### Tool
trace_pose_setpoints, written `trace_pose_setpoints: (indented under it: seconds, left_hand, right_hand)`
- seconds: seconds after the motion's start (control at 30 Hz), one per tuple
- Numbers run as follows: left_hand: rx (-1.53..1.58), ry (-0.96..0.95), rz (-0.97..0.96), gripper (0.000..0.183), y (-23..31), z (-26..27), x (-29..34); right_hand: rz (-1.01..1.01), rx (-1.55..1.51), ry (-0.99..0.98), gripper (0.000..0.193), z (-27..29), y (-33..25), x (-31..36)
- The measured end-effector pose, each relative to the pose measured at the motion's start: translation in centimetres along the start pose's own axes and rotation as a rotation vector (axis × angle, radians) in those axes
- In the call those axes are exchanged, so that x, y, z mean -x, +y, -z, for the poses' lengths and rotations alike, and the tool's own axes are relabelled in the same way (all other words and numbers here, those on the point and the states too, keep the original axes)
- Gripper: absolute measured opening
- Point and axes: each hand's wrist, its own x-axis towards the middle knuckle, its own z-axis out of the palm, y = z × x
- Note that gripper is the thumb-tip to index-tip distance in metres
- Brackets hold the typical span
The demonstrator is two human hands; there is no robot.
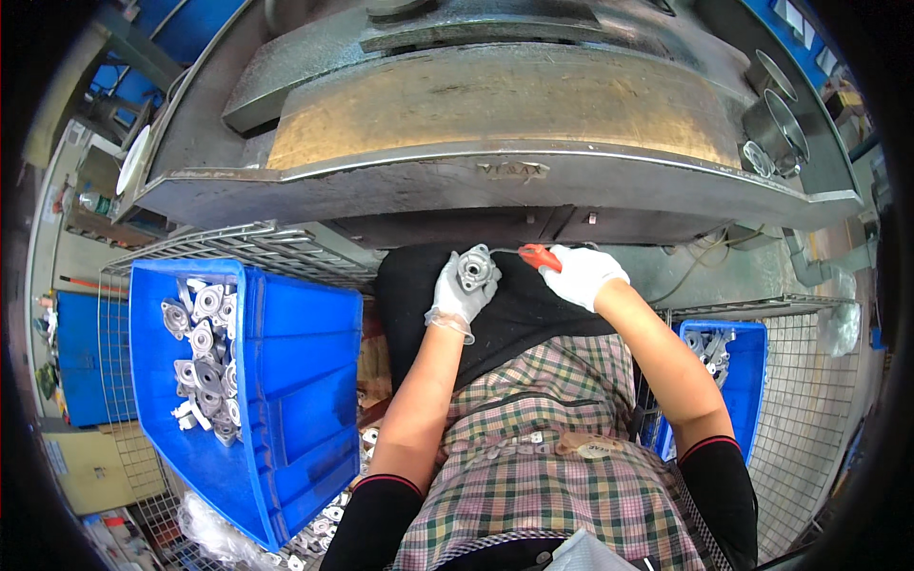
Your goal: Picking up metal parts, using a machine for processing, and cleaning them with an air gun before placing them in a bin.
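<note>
Over my lap, my gloved left hand (464,293) is closed round a grey cast metal part (473,267) with a round hole in its middle. To the right of it, my gloved right hand (585,276) grips a red-handled tool (540,256). A thin metal end of the tool points toward the metal part, and a small gap lies between them. The exact kind of tool is hard to make out. Similar metal castings (205,357) lie in a tilted blue bin (300,381) to my left.
A second blue bin (759,381) with metal parts stands at my right in a wire cage (800,409). Ahead is a metal workbench (495,186) with a worn wooden board (514,105). Metal pots (776,128) stand at its far right. More castings (328,514) lie below the left bin.
</note>
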Motion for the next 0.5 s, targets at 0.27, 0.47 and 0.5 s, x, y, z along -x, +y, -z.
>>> trace_pose_setpoints:
  seconds: [0.27,0.47,0.5]
  left_hand:
    - [-0.011,0.081,-0.013,0.060,-0.08,-0.42,0.15]
    - [-0.039,0.114,-0.013,0.061,-0.06,-0.53,0.18]
    - [-0.036,0.090,-0.011,0.061,-0.08,-0.53,0.16]
  right_hand:
    - [0.001,-0.013,-0.008,0.040,-0.20,0.10,-0.10]
    - [-0.016,-0.018,-0.010,0.040,-0.27,0.19,-0.14]
    - [-0.017,-0.018,-0.010,0.040,-0.34,0.24,-0.15]
